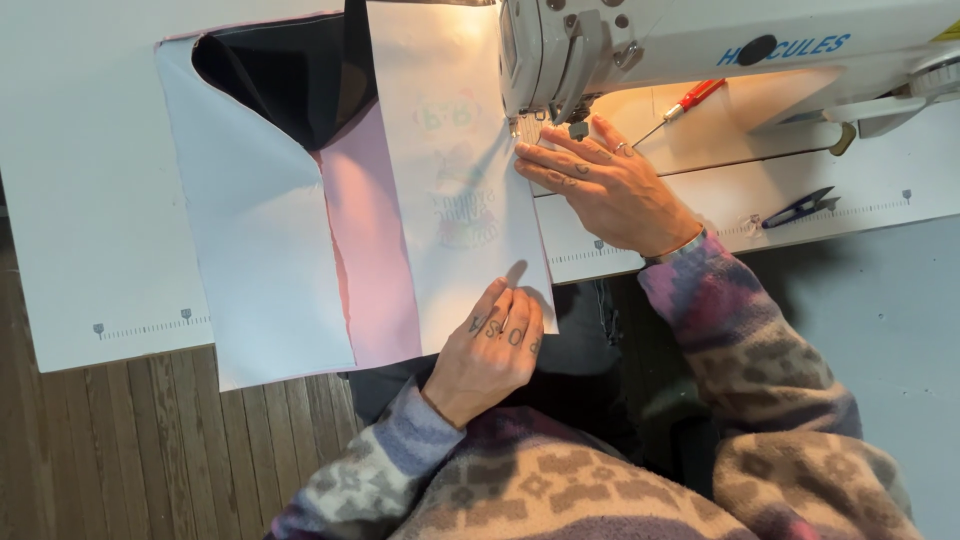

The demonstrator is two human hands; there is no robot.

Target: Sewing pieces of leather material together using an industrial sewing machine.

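The left hand (pixel 490 345) lay at the near edge of the table (pixel 90 200), fingers curled down and pinching the near end of the white fabric panel (pixel 450 180), which hung slightly over that edge. The right hand (pixel 600 180) rested flat and open on the table just in front of the sewing machine (pixel 700 45), its fingertips (pixel 530 155) pressing the right edge of the same panel close beside the presser foot (pixel 527 128); it gripped nothing, only held the cloth down. A ring showed on one finger and a thin bracelet (pixel 680 247) circled the wrist.

The panel ran from the machine's head at the far edge back toward the person, with a faint coloured print showing through its middle. Under it and to its left lay a pink fabric layer (pixel 365 250), and further left a broad white piece (pixel 250 230) that reached over the near edge. A black fabric (pixel 290 75) was bunched near the far edge, tucked between the white layers.

To the right of the machine's needle area, a red-handled screwdriver (pixel 690 98) lay on the table beneath the machine arm. Small blue thread snips (pixel 800 208) lay near the right part of the near edge. Both sleeves (pixel 740 340) were of a patterned knit in purple, grey and brown. A wooden floor (pixel 130 450) showed below the table's left part.
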